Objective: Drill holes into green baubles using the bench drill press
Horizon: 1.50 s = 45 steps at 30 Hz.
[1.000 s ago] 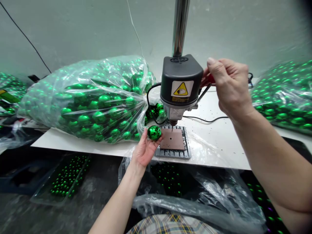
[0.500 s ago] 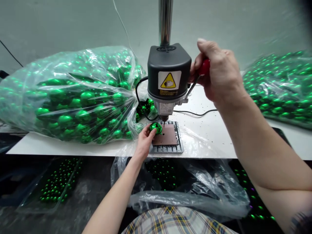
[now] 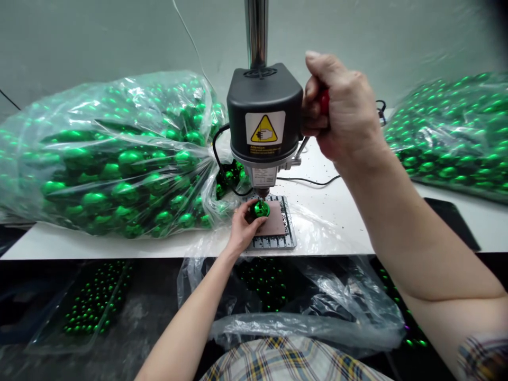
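Single view, from camera worn on person's head. Lens looked forward and down from above plaid shirt (image 3: 293, 362), which filled middle of bottom edge. Worktop (image 3: 71, 246) crossed frame at slant, front edge running nearly level. Drill press (image 3: 265, 106) stood close, near centre, labelled front facing lens, column cut off by top edge. Right hand (image 3: 345, 108) showed larger, nearer lens than left hand (image 3: 242, 227). Wall (image 3: 119, 37) closed background; floor (image 3: 135, 317) showed lower left.

The ball (image 3: 262, 209) is green, the knob (image 3: 324, 102) red, the shirt (image 3: 293, 364) plaid.
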Available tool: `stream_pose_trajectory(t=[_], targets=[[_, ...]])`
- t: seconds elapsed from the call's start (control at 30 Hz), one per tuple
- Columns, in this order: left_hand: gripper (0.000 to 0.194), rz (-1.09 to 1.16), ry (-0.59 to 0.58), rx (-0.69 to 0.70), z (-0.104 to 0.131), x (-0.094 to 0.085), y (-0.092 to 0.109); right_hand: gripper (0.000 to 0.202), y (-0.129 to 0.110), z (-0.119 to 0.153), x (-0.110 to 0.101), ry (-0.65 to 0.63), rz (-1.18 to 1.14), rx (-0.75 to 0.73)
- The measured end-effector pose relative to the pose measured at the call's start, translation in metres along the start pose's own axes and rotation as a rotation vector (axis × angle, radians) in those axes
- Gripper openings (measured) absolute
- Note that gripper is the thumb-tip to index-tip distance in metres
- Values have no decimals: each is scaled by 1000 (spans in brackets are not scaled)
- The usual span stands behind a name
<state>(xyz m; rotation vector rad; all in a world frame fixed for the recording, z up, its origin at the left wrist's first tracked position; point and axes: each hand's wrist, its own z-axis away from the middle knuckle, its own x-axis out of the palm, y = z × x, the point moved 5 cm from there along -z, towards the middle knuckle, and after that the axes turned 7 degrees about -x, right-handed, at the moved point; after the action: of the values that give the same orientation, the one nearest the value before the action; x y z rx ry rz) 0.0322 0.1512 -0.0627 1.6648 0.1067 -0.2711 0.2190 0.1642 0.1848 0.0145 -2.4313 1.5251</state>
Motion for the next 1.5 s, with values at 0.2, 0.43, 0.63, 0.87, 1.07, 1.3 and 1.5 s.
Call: stream_pose_trajectory(t=[0.2, 0.43, 0.63, 0.87, 1.07, 1.3, 1.5], targets=[[50, -161, -5, 243, 8, 7, 7, 45, 1, 2, 1, -31, -102, -66], [42, -135, 83, 170, 13, 7, 5, 42, 3, 0, -1, -31, -110, -90], [48, -79, 125, 90, 16, 7, 3, 50, 2, 5, 1, 24, -109, -77], [48, -45, 141, 71, 17, 5, 4, 55, -2, 26, 1, 41, -116, -341], [48, -45, 132, 59, 18, 5, 6, 61, -2, 58, -2, 62, 0, -570], [49, -32, 135, 68, 17, 6, 1, 56, 13, 84, -8, 41, -18, -729], [50, -13, 117, 57, 17, 7, -3, 55, 26, 96, -14, -11, 13, -857]])
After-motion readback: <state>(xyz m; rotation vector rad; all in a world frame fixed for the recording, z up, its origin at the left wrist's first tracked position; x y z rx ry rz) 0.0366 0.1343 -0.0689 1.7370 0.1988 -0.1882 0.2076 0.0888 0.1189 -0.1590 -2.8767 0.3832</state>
